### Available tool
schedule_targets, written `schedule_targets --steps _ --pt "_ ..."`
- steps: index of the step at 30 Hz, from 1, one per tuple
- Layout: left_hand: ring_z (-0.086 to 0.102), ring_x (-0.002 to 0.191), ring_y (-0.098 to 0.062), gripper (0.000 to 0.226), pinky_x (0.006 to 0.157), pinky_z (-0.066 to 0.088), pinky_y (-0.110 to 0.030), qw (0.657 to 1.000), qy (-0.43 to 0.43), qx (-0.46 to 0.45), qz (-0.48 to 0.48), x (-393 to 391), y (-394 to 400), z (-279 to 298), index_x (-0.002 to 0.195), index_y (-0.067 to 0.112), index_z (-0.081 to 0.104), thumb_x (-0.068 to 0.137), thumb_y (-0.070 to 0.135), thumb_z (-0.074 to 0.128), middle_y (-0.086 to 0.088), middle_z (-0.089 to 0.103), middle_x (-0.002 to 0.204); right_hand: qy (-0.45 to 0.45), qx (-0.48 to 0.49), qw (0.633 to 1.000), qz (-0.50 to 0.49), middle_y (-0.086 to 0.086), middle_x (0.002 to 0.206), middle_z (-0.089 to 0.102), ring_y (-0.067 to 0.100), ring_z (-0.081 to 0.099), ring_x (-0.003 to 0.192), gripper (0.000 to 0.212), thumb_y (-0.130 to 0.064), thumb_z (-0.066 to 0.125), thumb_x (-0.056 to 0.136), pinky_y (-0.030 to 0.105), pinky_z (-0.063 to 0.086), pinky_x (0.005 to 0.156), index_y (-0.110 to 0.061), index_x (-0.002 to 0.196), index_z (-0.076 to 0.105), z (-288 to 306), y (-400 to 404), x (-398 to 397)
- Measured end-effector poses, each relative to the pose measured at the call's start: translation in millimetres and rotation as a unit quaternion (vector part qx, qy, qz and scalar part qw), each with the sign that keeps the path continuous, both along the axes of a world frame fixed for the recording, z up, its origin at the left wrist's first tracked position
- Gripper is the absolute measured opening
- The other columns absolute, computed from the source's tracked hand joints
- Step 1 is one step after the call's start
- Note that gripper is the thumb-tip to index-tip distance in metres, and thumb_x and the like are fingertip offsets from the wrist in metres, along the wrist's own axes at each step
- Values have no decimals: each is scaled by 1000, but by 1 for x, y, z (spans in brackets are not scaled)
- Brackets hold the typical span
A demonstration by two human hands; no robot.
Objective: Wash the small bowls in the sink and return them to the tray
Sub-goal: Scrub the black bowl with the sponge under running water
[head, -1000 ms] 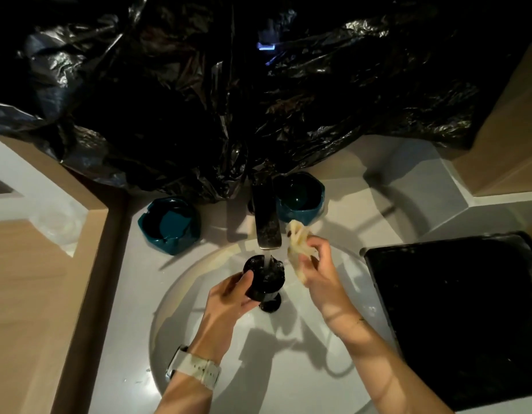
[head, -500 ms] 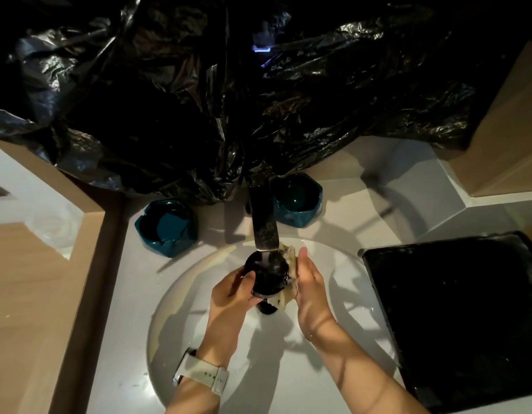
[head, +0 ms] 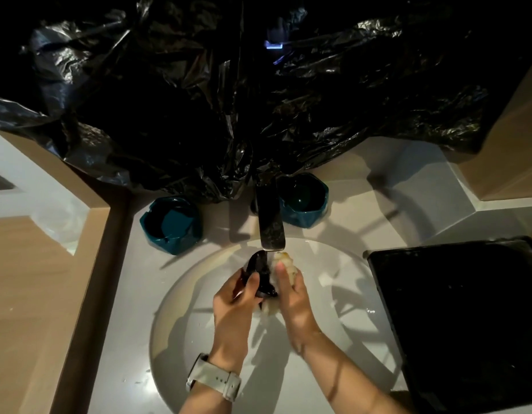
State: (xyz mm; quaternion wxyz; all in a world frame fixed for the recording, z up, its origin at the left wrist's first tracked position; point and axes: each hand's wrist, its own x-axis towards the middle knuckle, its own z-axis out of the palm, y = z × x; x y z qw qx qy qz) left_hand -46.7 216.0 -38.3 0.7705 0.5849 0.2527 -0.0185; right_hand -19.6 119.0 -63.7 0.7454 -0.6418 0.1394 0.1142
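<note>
Wristwatch (head: 214,380) with a pale strap sits on the left forearm at the near edge of the view. Ahead of it, the left hand (head: 233,303) curls its fingers and thumb round a small dark bowl (head: 260,271), holding it tilted over the white sink (head: 181,300). Just beside it, the right hand (head: 293,294) grips a pale cloth (head: 284,261) and presses it against the bowl's right side, thumb stretched along the bowl. Both hands meet directly under the spout of the dark tap (head: 270,222), where water runs onto the bowl. To the right of the sink, a black tray (head: 467,318) lies flat on the white counter (head: 130,279). Farther back, two teal bowls stand on the counter, one (head: 172,224) to the left of the tap and the other (head: 303,200) to its right, both upright. Behind them, crumpled black plastic sheeting (head: 243,94) covers the whole back of the scene.
</note>
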Motion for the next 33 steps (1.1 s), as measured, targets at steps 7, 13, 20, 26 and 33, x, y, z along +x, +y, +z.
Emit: schedule_targets --steps 7,13,20,26,33 --pt "71 94 -16 35 80 57 -29 998 38 -14 -46 -7 6 -9 127 21 53 94 17 61 -7 73 104 -8 -123 992 16 5 103 69 14 68 95 39 -49 48 95 37 55 86 -16 115 58 -6 -3 6" --pt "56 51 -13 39 52 48 -28 949 88 186 -239 16 35 -9 110 29 50 96 61 34 -5 66 74 -31 -180 970 162 -8 94 64 0 63 88 25 -39 51 96 18 49 79 -19 108 58 6 -16 25" --pt "58 72 -16 39 67 35 -27 931 75 342 -103 22 9 -18 100 18 52 103 46 24 5 57 78 8 -114 993 -14 3 78 63 15 61 63 31 -42 44 98 24 48 49 -13 108 53 3 13 -3" --pt "64 82 -29 27 67 40 -28 957 79 279 -13 9 -11 -20 100 14 51 104 35 33 2 60 78 45 -117 992 -25 -2 78 59 -4 58 58 21 -25 41 102 5 41 48 -8 111 50 1 12 -14" --pt "64 78 -20 26 67 46 -25 962 57 265 22 9 -22 -11 113 15 46 104 36 32 1 64 88 19 -131 991 -29 -6 95 67 -1 63 86 32 -34 42 100 5 45 68 -8 113 56 -9 9 -8"
